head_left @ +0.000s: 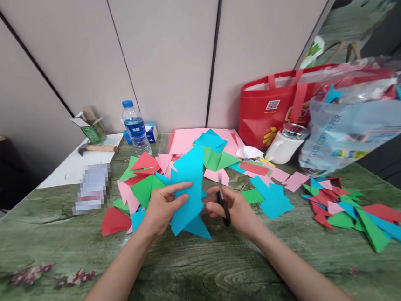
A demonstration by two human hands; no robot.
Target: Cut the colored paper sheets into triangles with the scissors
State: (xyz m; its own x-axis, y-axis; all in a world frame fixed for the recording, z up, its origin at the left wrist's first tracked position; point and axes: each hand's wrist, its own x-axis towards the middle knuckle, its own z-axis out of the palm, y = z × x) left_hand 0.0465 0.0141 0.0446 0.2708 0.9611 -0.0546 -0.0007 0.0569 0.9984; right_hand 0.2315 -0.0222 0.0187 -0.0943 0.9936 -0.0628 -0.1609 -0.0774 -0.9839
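Note:
A large piece of blue paper [190, 189] is raised over the table, with my left hand [163, 207] pinching it between thumb and fingers. To its right, my right hand [239, 212] is closed around the black handles of a pair of scissors [223, 202]. The blades point up and away from me, a little apart from the paper's right edge. Below the held sheet another blue pointed piece [198, 228] shows. Cut red, green and pink paper pieces [147, 188] lie behind and left of my left hand. A jagged blue piece [273, 198] rests right of my right hand.
A water bottle [136, 128], a hammer [98, 148] and a small green box [93, 129] stand or lie at the back left. Pink sheets [185, 141] lie by the wall. A red bag [267, 112], white mug [286, 145], plastic bag [353, 127] and paper scraps [342, 208] occupy the right.

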